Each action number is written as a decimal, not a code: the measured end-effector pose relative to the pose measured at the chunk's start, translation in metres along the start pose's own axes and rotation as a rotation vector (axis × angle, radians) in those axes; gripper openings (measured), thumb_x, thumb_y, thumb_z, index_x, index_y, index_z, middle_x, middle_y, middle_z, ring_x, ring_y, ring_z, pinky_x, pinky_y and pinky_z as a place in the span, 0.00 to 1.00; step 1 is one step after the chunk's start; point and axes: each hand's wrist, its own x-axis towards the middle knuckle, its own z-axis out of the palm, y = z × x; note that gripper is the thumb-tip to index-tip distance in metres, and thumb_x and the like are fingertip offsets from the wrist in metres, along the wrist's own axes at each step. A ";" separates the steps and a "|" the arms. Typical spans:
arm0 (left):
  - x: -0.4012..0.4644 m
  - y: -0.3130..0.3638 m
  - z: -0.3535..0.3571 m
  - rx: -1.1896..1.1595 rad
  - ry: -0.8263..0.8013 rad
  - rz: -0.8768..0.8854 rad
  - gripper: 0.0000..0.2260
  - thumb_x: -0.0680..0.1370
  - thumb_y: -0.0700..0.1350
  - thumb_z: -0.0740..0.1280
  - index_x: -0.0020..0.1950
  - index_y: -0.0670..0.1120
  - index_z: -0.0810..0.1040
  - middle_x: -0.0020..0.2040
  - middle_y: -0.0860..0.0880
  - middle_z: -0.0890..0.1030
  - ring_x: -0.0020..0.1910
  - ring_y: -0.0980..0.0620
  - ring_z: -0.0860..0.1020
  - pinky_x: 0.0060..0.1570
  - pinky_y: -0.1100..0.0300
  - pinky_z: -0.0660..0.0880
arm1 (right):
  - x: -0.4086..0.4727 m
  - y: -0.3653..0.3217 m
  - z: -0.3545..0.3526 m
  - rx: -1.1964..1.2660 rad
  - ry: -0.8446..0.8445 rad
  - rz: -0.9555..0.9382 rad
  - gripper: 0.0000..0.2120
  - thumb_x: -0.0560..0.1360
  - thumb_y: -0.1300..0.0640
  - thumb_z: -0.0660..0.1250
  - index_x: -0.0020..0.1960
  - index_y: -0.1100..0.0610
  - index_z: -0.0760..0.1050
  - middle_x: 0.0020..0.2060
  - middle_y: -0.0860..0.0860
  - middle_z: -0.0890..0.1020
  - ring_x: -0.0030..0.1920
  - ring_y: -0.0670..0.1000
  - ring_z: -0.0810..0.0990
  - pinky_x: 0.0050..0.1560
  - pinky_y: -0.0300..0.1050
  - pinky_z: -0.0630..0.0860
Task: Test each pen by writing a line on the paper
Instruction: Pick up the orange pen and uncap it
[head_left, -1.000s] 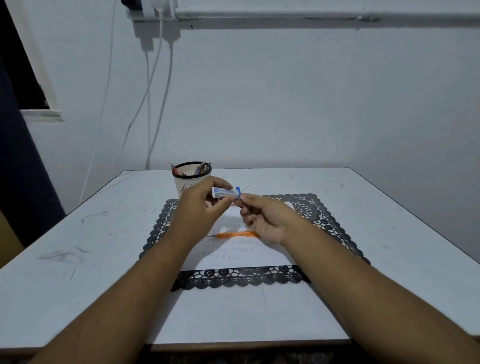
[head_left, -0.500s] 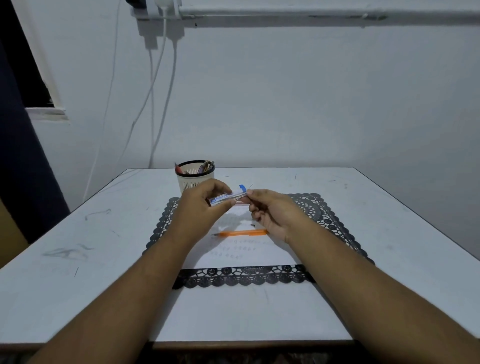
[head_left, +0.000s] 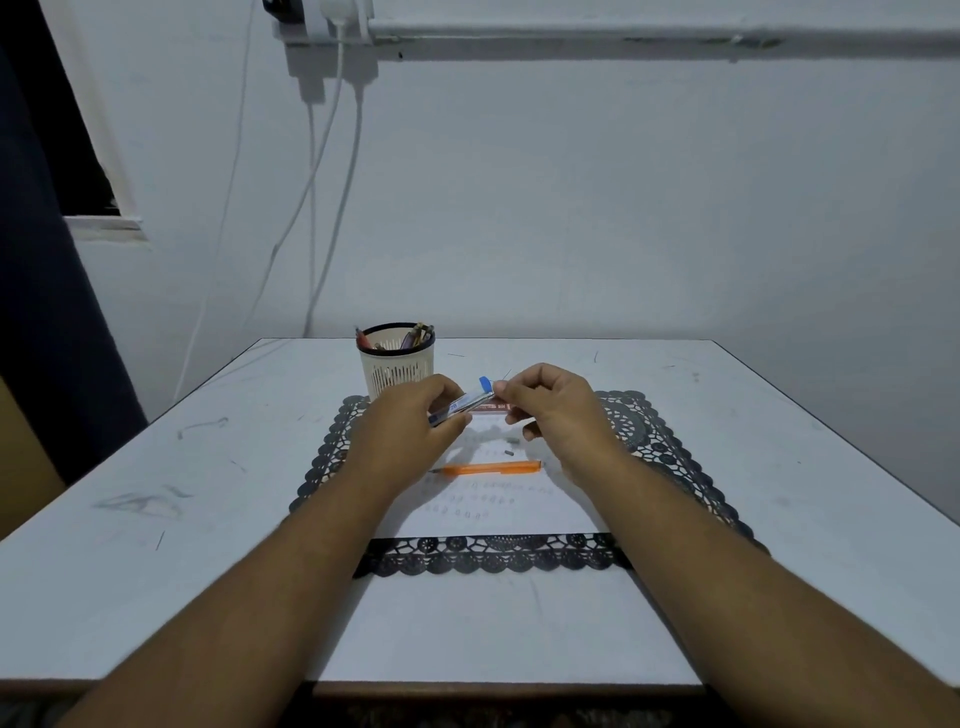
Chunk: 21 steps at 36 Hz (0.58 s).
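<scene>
Head view, hands: the left hand (head_left: 415, 426) is gripping a slim clear lead case with a blue cap (head_left: 464, 401) at centre frame, fingers curled round its lower end; the right hand (head_left: 550, 405) is pinching at the capped upper end, fingertips together, and whether a thin lead is between them is too small to tell.
Head view, progress: the paper (head_left: 519, 512) is lying on the black lace mat (head_left: 670, 457) just below the hands and is already carrying a few faint rows of marks, so some testing looks done.
Head view, pen in turn: an orange pen or mechanical pencil (head_left: 488, 469) is lying flat on the paper, untouched, likely being refilled before its line.
Head view, what is left: more pens are standing in the cream holder (head_left: 397, 366) behind the left hand, probably waiting.
Head view, surface: the white table (head_left: 156, 519) is showing scuffs and pencil smears at left.
Head view, room: a plain pale wall, white cables (head_left: 332, 171) hanging from a socket at upper centre, a dark curtain at the left edge.
</scene>
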 end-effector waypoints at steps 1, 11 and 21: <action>0.000 -0.001 0.001 0.005 0.000 -0.006 0.08 0.77 0.53 0.73 0.55 0.55 0.83 0.43 0.58 0.82 0.42 0.62 0.77 0.38 0.63 0.73 | 0.000 0.000 0.000 -0.013 -0.002 -0.014 0.08 0.75 0.59 0.78 0.45 0.61 0.81 0.40 0.53 0.87 0.36 0.48 0.80 0.31 0.40 0.73; 0.000 -0.008 0.006 -0.018 -0.033 0.010 0.06 0.77 0.53 0.73 0.53 0.56 0.81 0.41 0.58 0.81 0.43 0.58 0.80 0.44 0.50 0.80 | 0.000 0.001 -0.002 -0.032 -0.033 -0.071 0.04 0.74 0.62 0.78 0.44 0.59 0.82 0.41 0.58 0.86 0.38 0.49 0.81 0.35 0.44 0.77; -0.001 0.002 0.007 -0.006 -0.060 0.093 0.07 0.78 0.49 0.73 0.55 0.52 0.83 0.47 0.57 0.82 0.45 0.60 0.78 0.47 0.54 0.80 | -0.003 -0.004 0.002 0.091 -0.014 -0.133 0.03 0.77 0.64 0.73 0.48 0.61 0.80 0.45 0.60 0.87 0.39 0.53 0.80 0.37 0.47 0.76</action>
